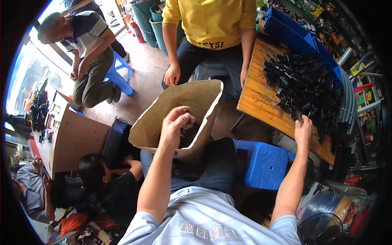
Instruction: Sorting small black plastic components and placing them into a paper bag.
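Note:
My left hand (178,127) is over the mouth of a large tan sack (163,98) that stands between my knees. Its fingers are curled closed, and a small black plastic part (187,111) shows between them. On the wooden table (261,87) to the right lies a heaped pile of small black plastic parts (304,81). My right hand (303,131) is at the near edge of that pile, fingers bent around small black parts that they partly cover. Shadow hides most of the inside of the sack.
Blue bins (292,30) line the table's far side. A blue stool (265,165) stands below the table. A person in a yellow top (210,20) sits opposite, hands lowered. Other people work at the left, near a table (75,139) holding black parts. A fan (320,228) stands at lower right.

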A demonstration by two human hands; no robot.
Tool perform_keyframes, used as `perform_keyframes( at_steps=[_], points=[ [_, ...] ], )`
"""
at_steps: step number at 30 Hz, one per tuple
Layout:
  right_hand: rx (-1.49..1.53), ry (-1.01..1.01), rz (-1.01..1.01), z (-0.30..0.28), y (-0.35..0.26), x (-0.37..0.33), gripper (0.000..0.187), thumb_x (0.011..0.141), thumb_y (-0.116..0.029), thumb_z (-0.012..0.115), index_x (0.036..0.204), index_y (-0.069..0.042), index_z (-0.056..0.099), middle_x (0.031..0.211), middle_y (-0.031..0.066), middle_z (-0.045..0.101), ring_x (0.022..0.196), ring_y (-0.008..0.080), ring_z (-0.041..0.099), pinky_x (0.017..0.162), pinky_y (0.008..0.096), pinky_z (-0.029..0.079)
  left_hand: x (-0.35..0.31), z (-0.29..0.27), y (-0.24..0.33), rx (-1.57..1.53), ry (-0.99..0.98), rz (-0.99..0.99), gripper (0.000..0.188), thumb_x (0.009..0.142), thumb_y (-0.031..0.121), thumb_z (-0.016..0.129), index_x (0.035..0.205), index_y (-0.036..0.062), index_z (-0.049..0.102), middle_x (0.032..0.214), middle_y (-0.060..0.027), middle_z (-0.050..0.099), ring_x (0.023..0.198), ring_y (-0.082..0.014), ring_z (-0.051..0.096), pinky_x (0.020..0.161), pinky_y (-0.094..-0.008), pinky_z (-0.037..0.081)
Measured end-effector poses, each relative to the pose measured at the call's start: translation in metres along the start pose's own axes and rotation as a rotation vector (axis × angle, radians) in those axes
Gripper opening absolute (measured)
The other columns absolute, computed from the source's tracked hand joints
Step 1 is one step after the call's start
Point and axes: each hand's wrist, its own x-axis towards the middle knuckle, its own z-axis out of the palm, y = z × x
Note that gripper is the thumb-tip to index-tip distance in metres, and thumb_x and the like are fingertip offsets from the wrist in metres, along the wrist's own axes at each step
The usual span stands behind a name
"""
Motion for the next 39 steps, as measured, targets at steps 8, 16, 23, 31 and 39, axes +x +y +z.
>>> perform_keyframes(
  at_steps=[8,16,23,31,39],
  points=[
    [0.297,-0.140,0.101,-0.003,0.003,-0.022,0.014,0.091,-0.011,0.052,0.095,0.000,0.058,0.095,0.0193,0.059,0.090,0.0385,0.055,0.081,0.0420,0.045,0.003,-0.032,0.007,-0.345,0.158,-0.076,0.018,0.080,-0.002,0.049,0.098,0.0007,0.052,0.087,-0.0119,0.060,0.080,-0.0254,0.062,0.084,-0.0449,0.053],
    [0.267,0.006,-0.062,0.022,0.021,-0.036,0.019,0.096,-0.014,0.051,0.106,0.001,0.056,0.096,0.0208,0.061,0.089,0.0379,0.059,0.080,0.0398,0.047,-0.032,0.072,0.010,0.270,-0.101,-0.158,0.020,0.090,0.021,0.061,0.092,0.0017,0.064,0.079,-0.0030,0.060,0.069,-0.0122,0.058,0.063,-0.0266,0.050],
    [0.609,-0.247,-0.401,-0.057,-0.148,-0.102,0.012,0.095,-0.004,0.051,0.101,0.004,0.056,0.094,0.0170,0.057,0.085,0.0320,0.058,0.076,0.0360,0.048,-0.058,0.139,0.014,0.816,-0.269,0.415,0.044,0.077,0.012,0.068,0.114,-0.0070,0.054,0.095,-0.0213,0.062,0.088,-0.0388,0.062,0.075,-0.0406,0.052],
    [1.462,-0.611,-0.074,-0.039,-0.178,-0.094,0.017,0.092,0.000,0.055,0.109,0.002,0.058,0.118,0.0096,0.055,0.097,0.0154,0.054,0.085,0.0269,0.047,-0.066,0.100,0.010,0.618,-0.313,0.468,0.041,0.080,0.016,0.068,0.112,-0.0058,0.057,0.093,-0.0215,0.063,0.090,-0.0389,0.061,0.076,-0.0427,0.050],
    [1.431,-0.771,-0.212,-0.031,-0.190,-0.094,0.019,0.093,0.001,0.051,0.111,0.005,0.057,0.121,0.0114,0.054,0.100,0.0141,0.054,0.088,0.0248,0.045,-0.077,0.085,0.008,0.636,-0.089,0.547,0.023,0.081,0.012,0.065,0.096,-0.0022,0.057,0.086,-0.0188,0.062,0.080,-0.0380,0.061,0.065,-0.0422,0.050]
  ],
)
